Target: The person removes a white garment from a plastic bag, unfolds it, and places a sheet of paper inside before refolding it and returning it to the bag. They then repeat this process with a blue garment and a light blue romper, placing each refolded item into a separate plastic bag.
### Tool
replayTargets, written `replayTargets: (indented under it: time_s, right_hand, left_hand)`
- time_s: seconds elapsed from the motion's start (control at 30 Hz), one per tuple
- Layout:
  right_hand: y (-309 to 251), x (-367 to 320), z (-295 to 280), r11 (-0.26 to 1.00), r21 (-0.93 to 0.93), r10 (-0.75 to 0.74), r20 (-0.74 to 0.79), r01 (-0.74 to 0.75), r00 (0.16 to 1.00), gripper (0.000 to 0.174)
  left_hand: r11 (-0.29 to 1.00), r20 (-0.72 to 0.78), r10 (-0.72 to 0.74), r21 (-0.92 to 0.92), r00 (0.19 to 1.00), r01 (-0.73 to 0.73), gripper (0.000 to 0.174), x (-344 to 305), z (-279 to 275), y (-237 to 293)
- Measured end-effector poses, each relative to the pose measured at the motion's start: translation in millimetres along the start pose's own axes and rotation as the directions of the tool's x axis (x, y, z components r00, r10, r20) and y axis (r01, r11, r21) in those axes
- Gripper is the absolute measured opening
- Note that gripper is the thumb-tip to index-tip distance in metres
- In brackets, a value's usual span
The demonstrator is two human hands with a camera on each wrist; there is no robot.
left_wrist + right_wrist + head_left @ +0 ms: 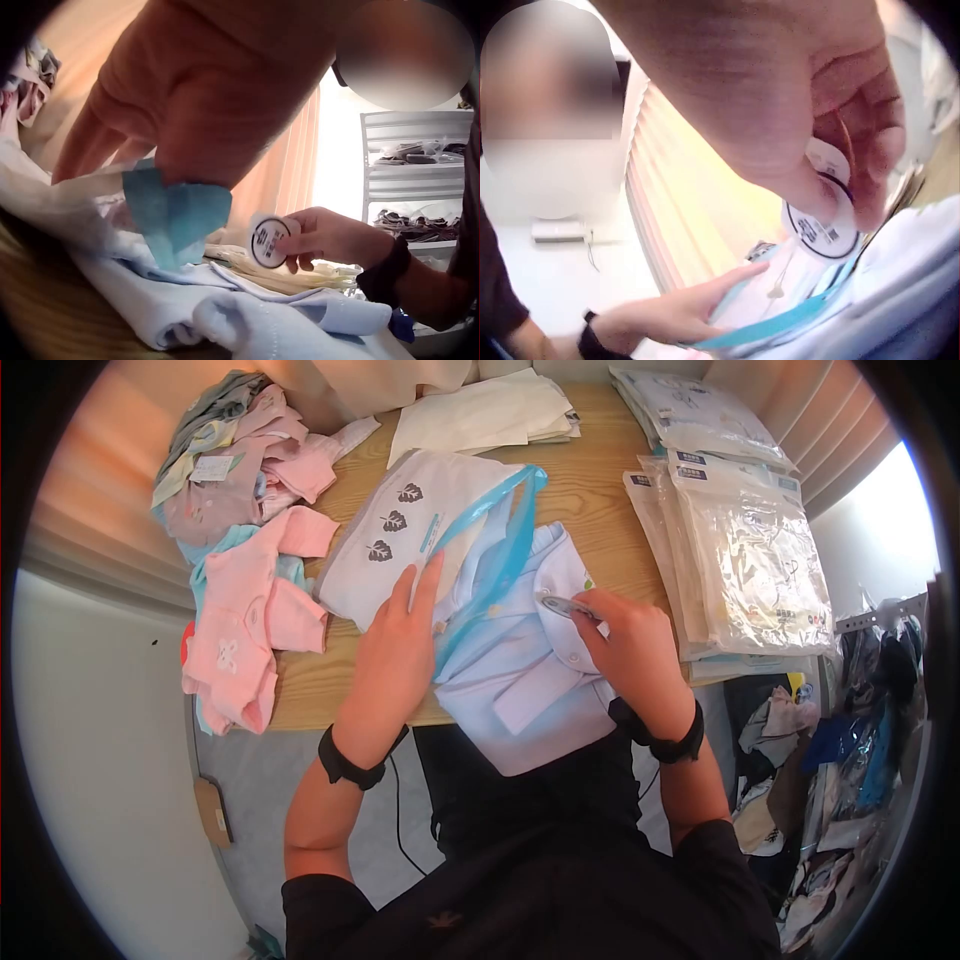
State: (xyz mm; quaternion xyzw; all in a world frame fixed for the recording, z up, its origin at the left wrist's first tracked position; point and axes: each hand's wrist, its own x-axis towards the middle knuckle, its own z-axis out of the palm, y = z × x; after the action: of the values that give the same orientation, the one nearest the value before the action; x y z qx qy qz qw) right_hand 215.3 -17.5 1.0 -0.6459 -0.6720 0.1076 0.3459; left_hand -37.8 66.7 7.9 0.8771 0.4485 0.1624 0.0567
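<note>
A pale blue baby garment (545,700) with snap buttons lies at the table's front edge, its lower part hanging over. My right hand (630,645) pinches a round white hang tag (821,225) with a black ring and print between thumb and fingers, above the garment. My left hand (400,635), fingers straight, lies at the mouth of a clear plastic bag (490,550) edged with a blue strip (176,217). That strip covers the thumb tip in the left wrist view. Beside the fingers is a white-grey piece printed with dark leaves (395,522).
Folded baby clothes (250,610), pink and grey, are heaped at the left. Stacks of bagged garments (745,550) line the right side of the table. White sheets (480,415) lie at the back. Shelves with packed clothes (420,154) stand beyond the right arm.
</note>
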Motion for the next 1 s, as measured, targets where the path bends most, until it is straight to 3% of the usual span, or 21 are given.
replayTargets:
  time_s: [0.07, 0.13, 0.23, 0.33, 0.43, 0.53, 0.63, 0.73, 0.93, 1.0]
  right_hand:
    - [-5, 5, -1, 0.944, 0.318, 0.089, 0.007, -0.087, 0.996, 0.011]
    - [-11, 11, 3, 0.760, 0.621, 0.165, 0.104, -0.193, 0.981, 0.017]
    - [-21, 29, 9, 0.620, 0.696, 0.217, 0.290, -0.361, 0.932, 0.020]
    - [-21, 47, 29, 0.582, 0.696, 0.149, 0.416, -0.420, 0.897, 0.025]
    - [-25, 63, 45, 0.492, 0.664, 0.165, 0.564, -0.563, 0.809, 0.029]
    - [-30, 78, 56, 0.536, 0.656, 0.117, 0.567, -0.532, 0.816, 0.030]
    - [-26, 93, 71, 0.705, 0.477, 0.043, 0.711, -0.525, 0.702, 0.029]
    - [-28, 100, 81, 0.784, 0.401, 0.041, 0.729, -0.474, 0.683, 0.030]
    - [-47, 109, 88, 0.874, 0.289, 0.068, 0.723, -0.391, 0.687, 0.031]
    - [-50, 106, 89, 0.877, 0.320, 0.068, 0.656, -0.358, 0.751, 0.033]
  left_hand:
    - [0.999, -0.007, -0.045, -0.010, 0.999, 0.045, 0.077, 1, 2, 0]
    - [0.992, 0.001, -0.120, -0.040, 0.993, 0.120, 0.073, 5, 2, 2]
    - [0.984, -0.020, -0.160, 0.078, 0.987, 0.161, 0.073, 7, 4, 3]
    - [0.949, -0.096, -0.269, 0.141, 0.958, 0.281, 0.071, 13, 6, 1]
    - [0.968, -0.250, -0.213, 0.077, 0.944, 0.239, 0.064, 8, 6, -5]
    - [0.976, -0.271, -0.193, 0.046, 0.943, 0.213, 0.061, 3, 1, -2]
    - [0.990, -0.400, -0.128, 0.005, 0.908, 0.142, 0.059, 0, 2, -1]
    - [0.990, -0.370, -0.117, 0.029, 0.921, 0.138, 0.058, -2, -3, 2]
    - [0.995, -0.385, -0.098, -0.018, 0.918, 0.098, 0.060, -6, 0, 5]
    - [0.996, -0.388, -0.093, -0.025, 0.917, 0.090, 0.060, -7, -1, 8]
